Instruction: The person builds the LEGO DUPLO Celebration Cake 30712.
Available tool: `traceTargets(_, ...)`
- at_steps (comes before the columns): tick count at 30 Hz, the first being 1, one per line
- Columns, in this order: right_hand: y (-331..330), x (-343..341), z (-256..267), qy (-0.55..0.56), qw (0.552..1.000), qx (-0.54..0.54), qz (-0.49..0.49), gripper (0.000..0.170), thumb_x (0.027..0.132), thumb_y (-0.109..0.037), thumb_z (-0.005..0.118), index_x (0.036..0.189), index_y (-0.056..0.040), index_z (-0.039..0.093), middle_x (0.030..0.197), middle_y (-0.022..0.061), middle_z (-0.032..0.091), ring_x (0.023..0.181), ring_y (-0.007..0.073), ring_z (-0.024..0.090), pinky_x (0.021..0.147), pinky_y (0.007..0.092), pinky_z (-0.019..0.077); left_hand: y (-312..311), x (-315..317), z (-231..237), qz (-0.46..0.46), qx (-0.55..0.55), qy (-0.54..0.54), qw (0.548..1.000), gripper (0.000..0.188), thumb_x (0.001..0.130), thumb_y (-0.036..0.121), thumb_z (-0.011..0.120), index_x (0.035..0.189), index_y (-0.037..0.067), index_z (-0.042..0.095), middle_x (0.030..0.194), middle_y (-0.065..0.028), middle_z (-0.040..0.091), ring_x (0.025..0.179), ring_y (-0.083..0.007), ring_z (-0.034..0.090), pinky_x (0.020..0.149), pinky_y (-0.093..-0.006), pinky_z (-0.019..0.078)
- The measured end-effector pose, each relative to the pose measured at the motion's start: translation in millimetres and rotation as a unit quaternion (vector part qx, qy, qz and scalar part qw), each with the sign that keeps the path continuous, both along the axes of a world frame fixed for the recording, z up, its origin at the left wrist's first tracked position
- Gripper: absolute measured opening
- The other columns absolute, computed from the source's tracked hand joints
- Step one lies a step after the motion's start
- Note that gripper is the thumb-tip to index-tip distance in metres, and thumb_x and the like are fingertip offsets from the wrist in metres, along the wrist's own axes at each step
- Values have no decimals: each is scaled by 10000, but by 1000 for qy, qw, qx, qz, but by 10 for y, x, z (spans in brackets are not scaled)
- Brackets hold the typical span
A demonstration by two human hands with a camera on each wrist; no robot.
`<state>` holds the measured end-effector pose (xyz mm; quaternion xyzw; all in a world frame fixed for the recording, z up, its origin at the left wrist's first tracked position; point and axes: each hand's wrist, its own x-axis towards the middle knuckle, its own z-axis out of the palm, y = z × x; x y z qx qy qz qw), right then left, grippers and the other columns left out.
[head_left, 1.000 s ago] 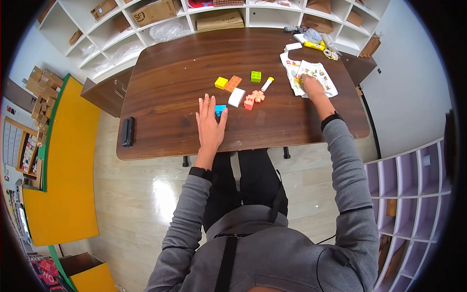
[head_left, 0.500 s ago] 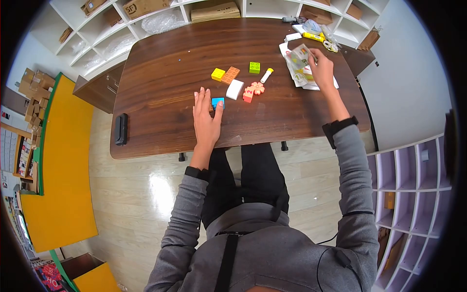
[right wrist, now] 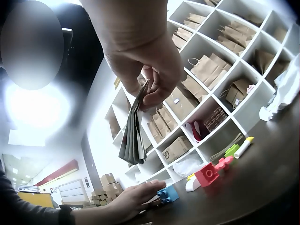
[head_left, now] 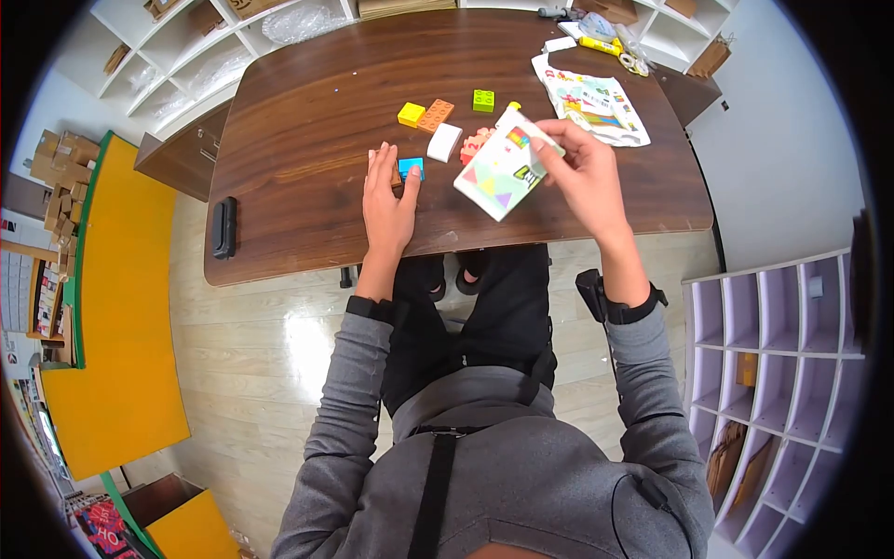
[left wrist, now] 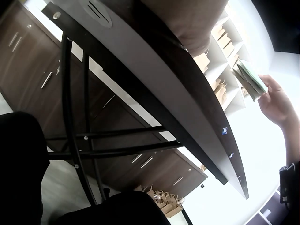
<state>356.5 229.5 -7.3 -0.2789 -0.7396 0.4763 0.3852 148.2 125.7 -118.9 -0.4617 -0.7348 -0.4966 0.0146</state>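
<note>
Over the front of the table (head_left: 307, 149) my right hand (head_left: 591, 177) pinches a folded paper leaflet (head_left: 503, 172) between thumb and fingers. Several folded layers of the leaflet fan out in the right wrist view. My left hand (head_left: 386, 210) lies with straight fingers on the tabletop, its thumb at a blue toy brick (head_left: 412, 168). A brown piece (head_left: 396, 179) shows partly beneath that hand. Beyond are a white curved block (head_left: 444, 143), an orange-brown brick (head_left: 436, 115), a yellow brick (head_left: 411, 115) and a green brick (head_left: 483, 100). Pink pieces (head_left: 475, 144) are partly hidden behind the leaflet.
A printed white plastic bag (head_left: 596, 102) lies at the right of the table. Behind it are a yellow tube (head_left: 601, 45) and a tape roll (head_left: 634, 63). A black case (head_left: 224, 228) sits near the left edge. White shelves (head_left: 205, 56) stand behind the table.
My right hand has lifted the leaflet off the plastic bag and carried it left and toward me. The left hand stays by the blue brick. The head view has shifted slightly.
</note>
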Motion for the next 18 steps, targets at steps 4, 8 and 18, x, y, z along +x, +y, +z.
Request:
traceTargets(4,-144,-12,-15,-24,1000,-1,-2,186,831,-155,623,926,4,620,740,29,654,531,11,433,476,192,355,-6,11,55,-22,25,-40,999,402,865,244,570,1175,-9,528,1299,-172,469,1277,-329,354,1039,-373,280)
traceTargets(8,-185,-73,-121,-11,1000,-24,0,180,818,-152,637,892,10,609,710,14,639,517,7,410,464,191,335,-87,42,150,-41,88,-61,993,324,865,171,568,1140,0,555,1244,-150,525,1226,-289,428,1008,-356,322)
traceTargets(18,-223,-383,8,46,997,-67,14,148,809,-80,624,774,-8,499,609,-48,504,529,3,370,470,186,330,-141,515,837,-241,26,-9,970,791,682,264,761,1316,-15,379,1174,-192,536,1097,-305,523,910,-346,405)
